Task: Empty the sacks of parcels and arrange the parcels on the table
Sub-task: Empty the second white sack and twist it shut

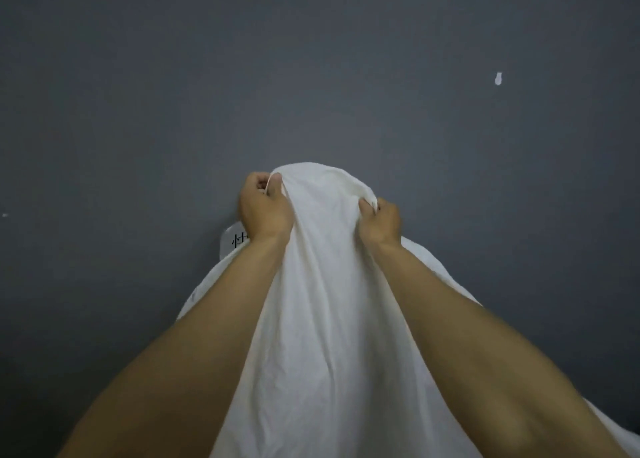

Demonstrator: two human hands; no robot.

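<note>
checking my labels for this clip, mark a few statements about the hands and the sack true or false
1. The left hand and right hand both grip the white sack. True.
2. The right hand lies flat and empty. False: it pinches bunched sack cloth.
3. A white item with black writing shows beside the left wrist. True.
4. The background is bright red. False: the surface behind is dark grey.

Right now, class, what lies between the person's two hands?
In the head view, a raised hump of the white sack spans from the left hand to the right hand; both grip its cloth.
</note>
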